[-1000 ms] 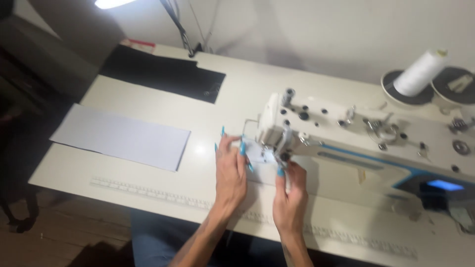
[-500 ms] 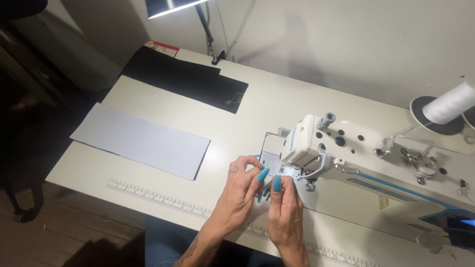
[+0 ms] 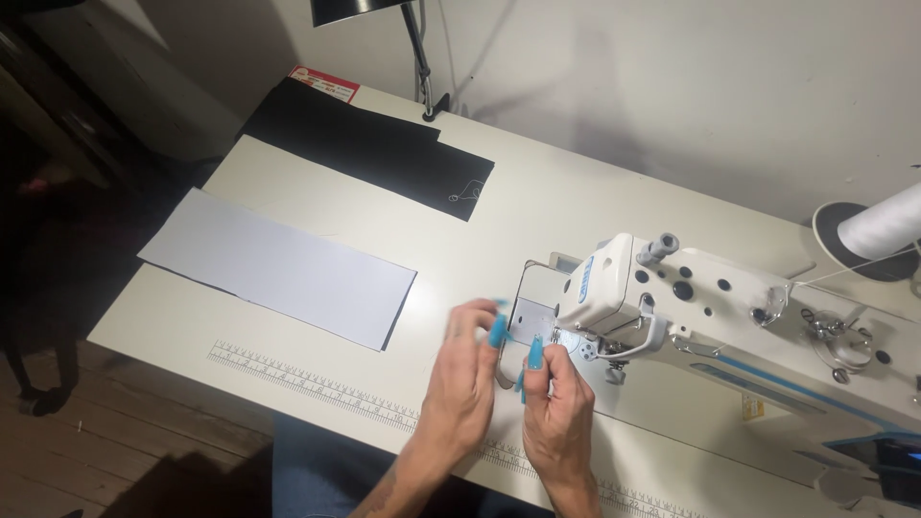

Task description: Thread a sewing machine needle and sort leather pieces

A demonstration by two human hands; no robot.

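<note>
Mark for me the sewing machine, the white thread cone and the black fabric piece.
sewing machine (image 3: 710, 297), head view, on the top of its white arm.
white thread cone (image 3: 883, 225), head view, on the cone's side, at the right edge.
black fabric piece (image 3: 365, 144), head view, on the middle of the cloth.

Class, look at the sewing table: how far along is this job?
Done: grey fabric piece and black fabric piece lie flat, laid out on the table. In hand: left hand and right hand work at the needle area of the sewing machine. Left: no fabric is under the needle yet.
</note>
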